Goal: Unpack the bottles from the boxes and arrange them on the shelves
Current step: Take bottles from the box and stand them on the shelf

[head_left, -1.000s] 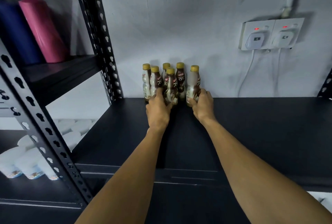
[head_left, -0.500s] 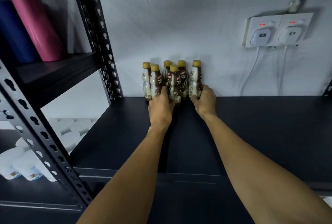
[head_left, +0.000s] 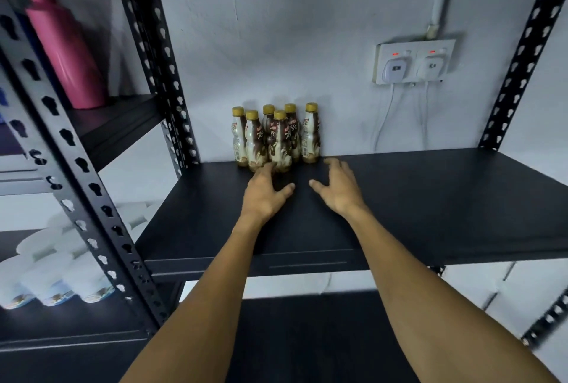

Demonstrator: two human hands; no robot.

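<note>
Altogether six bottles (head_left: pixel 310 136), two hands (head_left: pixel 265 195).

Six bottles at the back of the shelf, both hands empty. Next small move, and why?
Probably draw both hands back off the shelf to fetch more. The bottles stand upright in a tight cluster by the wall; the left hand and right hand are open and hold nothing, and the shelf has bare room to their right.
</note>
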